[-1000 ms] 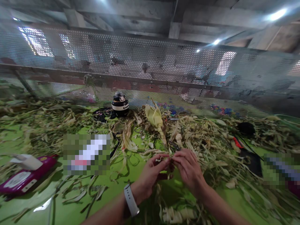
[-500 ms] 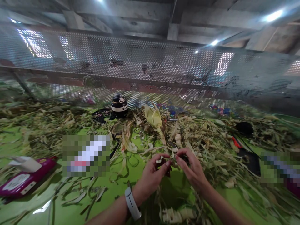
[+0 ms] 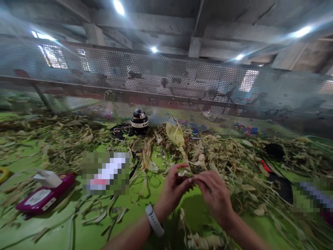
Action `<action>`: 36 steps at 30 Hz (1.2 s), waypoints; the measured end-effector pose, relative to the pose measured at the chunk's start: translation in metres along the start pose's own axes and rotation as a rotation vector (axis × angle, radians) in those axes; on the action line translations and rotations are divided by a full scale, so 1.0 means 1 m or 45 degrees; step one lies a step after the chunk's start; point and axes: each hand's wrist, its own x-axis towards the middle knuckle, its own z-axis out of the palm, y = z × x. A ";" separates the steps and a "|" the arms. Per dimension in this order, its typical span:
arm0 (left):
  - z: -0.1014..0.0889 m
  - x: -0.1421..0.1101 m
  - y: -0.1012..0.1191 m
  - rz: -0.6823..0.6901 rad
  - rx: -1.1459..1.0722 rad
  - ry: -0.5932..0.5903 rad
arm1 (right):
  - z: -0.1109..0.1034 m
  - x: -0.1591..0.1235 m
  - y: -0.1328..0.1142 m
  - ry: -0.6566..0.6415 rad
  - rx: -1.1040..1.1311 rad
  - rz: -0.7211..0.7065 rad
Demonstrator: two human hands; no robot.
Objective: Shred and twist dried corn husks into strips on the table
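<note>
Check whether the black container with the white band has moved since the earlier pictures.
No. The black container shows no shift against the perforated screen behind it; both sit lower in the picture because the view moved.

Left forearm (image 3: pixel 128 234) and right forearm (image 3: pixel 248 234) angled inward. Left hand (image 3: pixel 172 191) held with thumb (image 3: pixel 184 185) extended, index finger (image 3: pixel 180 166) arched above. Right hand (image 3: pixel 217 194) held back-upward, fingers bent. Fingertips of both hands closely aligned; exact contact obscured.

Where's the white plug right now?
In the head view, the white plug rests on the magenta device at lower left, left of the left hand.
</note>
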 end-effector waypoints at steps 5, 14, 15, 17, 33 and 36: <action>0.002 0.001 0.001 -0.127 -0.272 0.140 | 0.012 -0.007 -0.001 0.107 -0.045 -0.149; -0.001 0.004 -0.008 -0.258 -0.336 0.081 | 0.018 -0.014 0.007 0.088 0.034 -0.189; -0.001 0.003 -0.008 -0.263 -0.321 0.075 | 0.018 -0.015 0.007 0.081 0.073 -0.164; -0.001 0.003 -0.007 -0.258 -0.299 0.067 | 0.018 -0.015 0.005 0.126 0.147 -0.104; 0.001 0.000 -0.002 -0.205 -0.321 0.116 | 0.012 -0.017 0.004 0.211 -0.024 -0.138; -0.001 0.001 -0.005 -0.205 -0.349 0.128 | 0.012 -0.015 0.004 0.221 0.018 -0.181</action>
